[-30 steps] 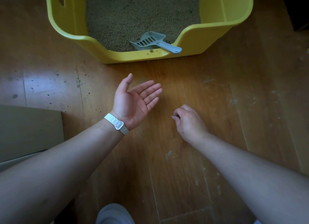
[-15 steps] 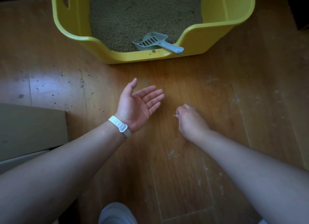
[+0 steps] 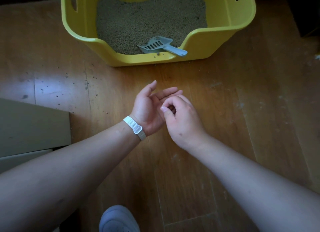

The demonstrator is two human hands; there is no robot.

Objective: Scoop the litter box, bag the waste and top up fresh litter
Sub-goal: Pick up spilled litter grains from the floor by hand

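The floor is laid in warm orange-brown wooden planks, with seams running roughly front to back. A pale sheen of light lies on the boards at the left, and small dark specks are scattered around it. Whitish scuffs mark the planks on the right. A flat grey-green panel covers the floor's left edge. The far right corner holds a dark shadowed area.

Floor is lying open up to the litter box; its lowered front lip is giving entry, the scoop partly blocking it. A grey panel is occupying the floor's left edge.
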